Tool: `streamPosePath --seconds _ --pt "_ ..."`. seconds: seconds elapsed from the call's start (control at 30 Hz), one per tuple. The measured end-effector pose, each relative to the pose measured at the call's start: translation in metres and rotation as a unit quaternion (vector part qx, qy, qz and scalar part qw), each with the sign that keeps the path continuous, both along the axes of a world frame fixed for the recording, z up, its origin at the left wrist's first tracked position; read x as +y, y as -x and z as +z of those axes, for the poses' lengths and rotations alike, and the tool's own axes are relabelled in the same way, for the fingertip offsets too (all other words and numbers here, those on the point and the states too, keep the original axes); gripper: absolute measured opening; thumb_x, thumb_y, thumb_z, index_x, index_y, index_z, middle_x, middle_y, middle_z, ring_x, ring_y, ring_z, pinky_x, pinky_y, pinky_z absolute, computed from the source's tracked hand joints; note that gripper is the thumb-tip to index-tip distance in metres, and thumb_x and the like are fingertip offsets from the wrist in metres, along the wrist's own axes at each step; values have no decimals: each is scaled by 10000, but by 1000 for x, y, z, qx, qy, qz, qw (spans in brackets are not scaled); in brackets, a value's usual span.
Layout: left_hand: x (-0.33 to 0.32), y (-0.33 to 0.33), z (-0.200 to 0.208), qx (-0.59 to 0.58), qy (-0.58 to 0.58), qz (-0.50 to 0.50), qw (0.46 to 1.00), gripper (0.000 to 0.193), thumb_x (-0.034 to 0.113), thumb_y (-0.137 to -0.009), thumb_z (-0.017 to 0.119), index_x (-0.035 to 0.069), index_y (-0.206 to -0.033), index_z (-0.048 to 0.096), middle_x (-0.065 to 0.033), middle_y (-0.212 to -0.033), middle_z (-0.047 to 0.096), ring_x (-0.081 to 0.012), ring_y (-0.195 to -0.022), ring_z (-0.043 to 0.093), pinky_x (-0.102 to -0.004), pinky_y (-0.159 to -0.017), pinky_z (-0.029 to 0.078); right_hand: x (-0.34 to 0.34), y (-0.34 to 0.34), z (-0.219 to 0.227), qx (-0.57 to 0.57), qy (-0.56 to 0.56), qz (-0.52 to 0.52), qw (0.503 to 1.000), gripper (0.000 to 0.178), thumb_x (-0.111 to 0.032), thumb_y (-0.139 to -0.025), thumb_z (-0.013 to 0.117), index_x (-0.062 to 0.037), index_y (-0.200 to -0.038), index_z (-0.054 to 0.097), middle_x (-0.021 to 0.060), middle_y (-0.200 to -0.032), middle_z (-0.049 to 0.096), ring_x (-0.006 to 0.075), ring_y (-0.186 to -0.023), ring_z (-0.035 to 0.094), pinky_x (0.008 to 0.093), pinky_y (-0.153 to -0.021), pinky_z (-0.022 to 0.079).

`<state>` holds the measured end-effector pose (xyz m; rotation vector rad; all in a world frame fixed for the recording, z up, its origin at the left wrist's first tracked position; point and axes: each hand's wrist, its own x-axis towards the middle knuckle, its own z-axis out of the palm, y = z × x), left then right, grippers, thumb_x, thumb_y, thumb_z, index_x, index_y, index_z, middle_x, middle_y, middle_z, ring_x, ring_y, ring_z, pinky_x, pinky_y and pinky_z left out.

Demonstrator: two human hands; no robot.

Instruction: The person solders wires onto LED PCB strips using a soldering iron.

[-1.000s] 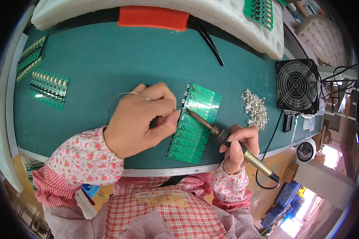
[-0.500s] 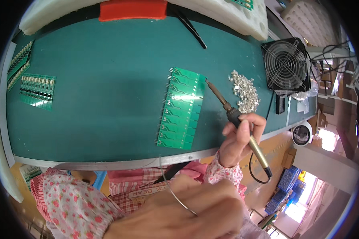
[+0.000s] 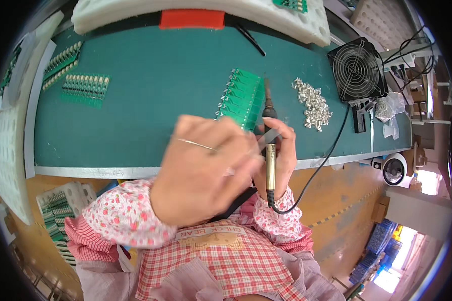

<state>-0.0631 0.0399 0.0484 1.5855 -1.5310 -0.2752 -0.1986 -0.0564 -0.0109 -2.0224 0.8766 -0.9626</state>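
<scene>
My right hand (image 3: 283, 150) is closed around a soldering iron (image 3: 270, 163) with a dark grip and a brass-coloured rear part. The iron's tip points away from me, beside the right edge of a green circuit board panel (image 3: 242, 95). My left hand (image 3: 201, 170), smeared by motion, covers the panel's near end. A thin solder wire (image 3: 196, 144) crosses its closed fingers. Between the two hands a pale, blurred strip shows; I cannot make out what it is. Pins stick out along the panel's left edge.
Small silvery metal parts (image 3: 314, 105) lie heaped right of the panel, near a black fan (image 3: 357, 70). Populated circuit boards (image 3: 85, 89) lie at the left. Black tweezers (image 3: 250, 39), a red block (image 3: 192, 19) and white foam (image 3: 206, 7) line the back.
My left hand has risen from the lower edge to the panel's near end, beside the right hand. The soldering iron has turned more upright. The whole view has shifted.
</scene>
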Motion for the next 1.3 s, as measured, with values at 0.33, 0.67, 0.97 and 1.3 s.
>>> streamPosePath --seconds 0.33,0.67,0.97,1.3 --pt "-1 -18 -23 -160 -10 -60 985 192 152 -662 706 115 -735 534 -8 -833 547 -196 -789 527 -406 -758 324 -22 24 24 83 188 169 964 302 -93 -618 767 -167 -893 666 59 -797 458 181 -616 506 287 -489 417" --pt "-28 -70 -20 -114 -29 78 990 197 144 -677 728 91 -670 539 4 -758 576 -186 -706 526 -348 -768 328 -54 19 29 -45 61 64 995 278 -31 -726 667 -51 -993 591 92 -715 590 176 -561 540 287 -520 435" --pt "-41 -87 -42 96 -57 -1 994 194 -6 -746 617 20 -622 471 -50 -749 541 -150 -612 480 -256 -548 373 -41 7 26 -127 -95 41 986 151 -100 -857 564 10 -913 477 76 -626 556 81 -483 502 211 -456 398" --pt "-36 -95 -39 106 -102 -77 986 234 48 -730 630 69 -588 446 -17 -739 560 -130 -624 470 -293 -702 320 -46 5 18 -132 -18 121 984 95 -36 -821 566 19 -841 492 87 -602 571 104 -443 516 219 -419 399"
